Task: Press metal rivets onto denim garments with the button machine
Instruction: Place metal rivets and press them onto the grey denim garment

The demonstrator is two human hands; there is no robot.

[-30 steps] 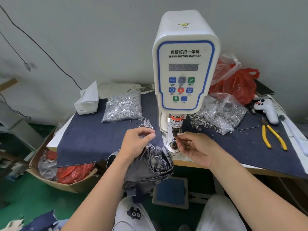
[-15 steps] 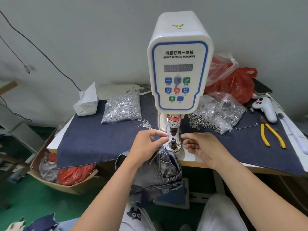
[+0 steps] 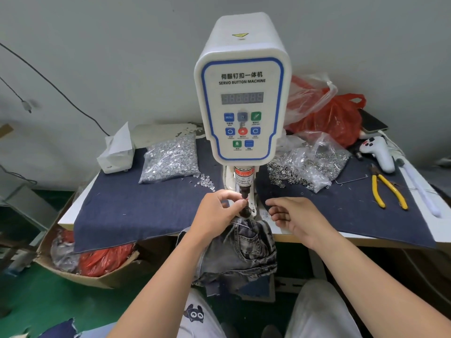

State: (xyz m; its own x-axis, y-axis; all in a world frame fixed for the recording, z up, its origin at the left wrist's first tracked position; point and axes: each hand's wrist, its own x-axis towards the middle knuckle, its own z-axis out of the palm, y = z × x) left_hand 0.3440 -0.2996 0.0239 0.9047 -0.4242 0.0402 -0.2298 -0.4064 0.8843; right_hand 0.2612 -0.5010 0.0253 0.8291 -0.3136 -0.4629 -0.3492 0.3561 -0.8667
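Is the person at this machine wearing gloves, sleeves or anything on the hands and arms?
No. The left hand and right hand are bare: no gloves, rings, watch or bands show, and both forearms are uncovered up to the picture's edge.

The button machine's punch stands just beyond the left hand's fingertips; the denim garment hangs below them — the right hand's fingers lie rightward, apart.
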